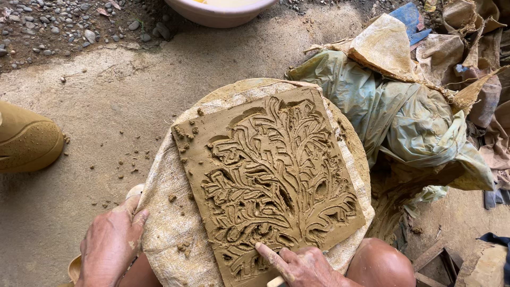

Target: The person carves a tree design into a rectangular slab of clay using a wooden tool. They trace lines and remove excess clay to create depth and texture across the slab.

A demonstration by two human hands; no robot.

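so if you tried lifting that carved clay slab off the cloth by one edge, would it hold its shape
Probably not. The clay slab looks damp and soft, with fresh crumbs beside the tree carving, so it would likely sag or crack. It seems dense, so heavy for its size. The right hand's fingertip presses the carved lower edge, and the raised ridges there would likely smear easily.

**Packed earth, gravel and crumpled sacks**

We look down on a bare floor of grey-brown packed earth [106, 111], cracked in places and dotted with small clay crumbs. Along the top left of the frame runs a strip of loose grey gravel and pebbles [64, 26]. At the top centre we see the rim of a pale pink round plastic basin [218, 13]. The right side holds a heap of crumpled, mud-stained greenish plastic sheeting [404, 117] and tan woven sacks [388, 45]. Rough wooden slats [433, 263] lie at the lower right. Daylight is soft and even.
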